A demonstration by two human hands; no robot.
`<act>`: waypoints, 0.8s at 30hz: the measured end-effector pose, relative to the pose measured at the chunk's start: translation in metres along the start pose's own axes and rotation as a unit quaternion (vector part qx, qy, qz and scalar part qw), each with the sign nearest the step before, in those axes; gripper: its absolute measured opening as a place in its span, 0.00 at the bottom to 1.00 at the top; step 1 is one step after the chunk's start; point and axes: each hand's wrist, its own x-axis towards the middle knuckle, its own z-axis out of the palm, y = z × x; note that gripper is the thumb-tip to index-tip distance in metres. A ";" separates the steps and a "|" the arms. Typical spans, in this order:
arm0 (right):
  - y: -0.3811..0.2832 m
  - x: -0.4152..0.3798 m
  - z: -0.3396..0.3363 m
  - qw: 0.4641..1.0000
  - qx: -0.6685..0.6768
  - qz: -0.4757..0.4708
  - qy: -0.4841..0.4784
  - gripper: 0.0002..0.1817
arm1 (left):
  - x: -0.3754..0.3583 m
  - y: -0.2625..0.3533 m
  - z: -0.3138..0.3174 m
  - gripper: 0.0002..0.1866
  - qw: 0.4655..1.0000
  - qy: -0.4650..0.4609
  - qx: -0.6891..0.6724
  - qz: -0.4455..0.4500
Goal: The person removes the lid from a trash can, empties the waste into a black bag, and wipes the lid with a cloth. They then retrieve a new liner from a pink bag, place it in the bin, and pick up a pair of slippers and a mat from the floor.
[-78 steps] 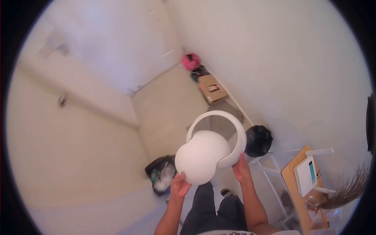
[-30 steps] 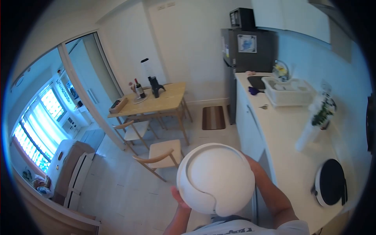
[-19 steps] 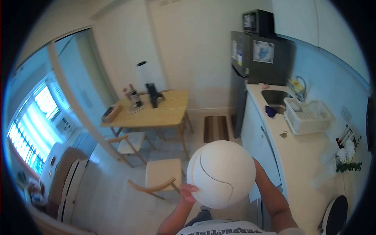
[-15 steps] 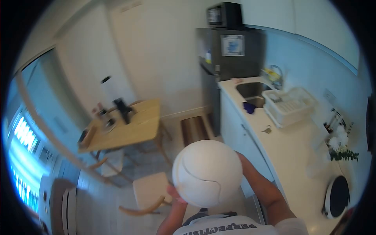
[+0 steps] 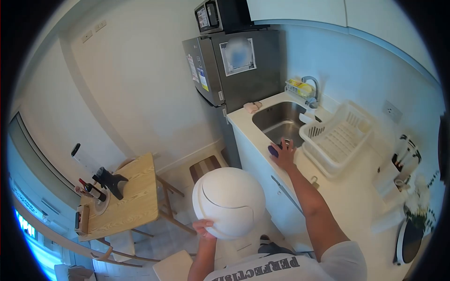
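A white round container with a domed lid (image 5: 229, 196), resembling a small bin, is held in front of my body. A curved seam runs across the lid. My left hand (image 5: 204, 228) grips its lower left edge, thumb on top and the other fingers mostly hidden. My right hand (image 5: 285, 155) reaches to the counter's front edge beside the sink. Its fingers are spread over a dark purple cloth (image 5: 273, 151), touching it; most of the cloth is hidden under the hand.
Right of the sink (image 5: 276, 122) stands a white dish rack (image 5: 330, 166). A knife holder (image 5: 389, 175), flowers (image 5: 417, 199) and a small metal object (image 5: 314, 182) are along the counter (image 5: 344, 210). A wooden table (image 5: 136, 187) with a bottle is at left, chairs around it; a fridge (image 5: 253, 79) stands behind.
My right hand has left the white container and moved forward onto the purple cloth by the sink. My left hand still holds the container. The view has turned toward the counter.
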 end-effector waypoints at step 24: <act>-0.082 0.060 -0.090 0.663 0.691 0.171 -0.231 0.20 | 0.168 -0.015 0.047 0.44 0.983 -0.014 0.145 -0.109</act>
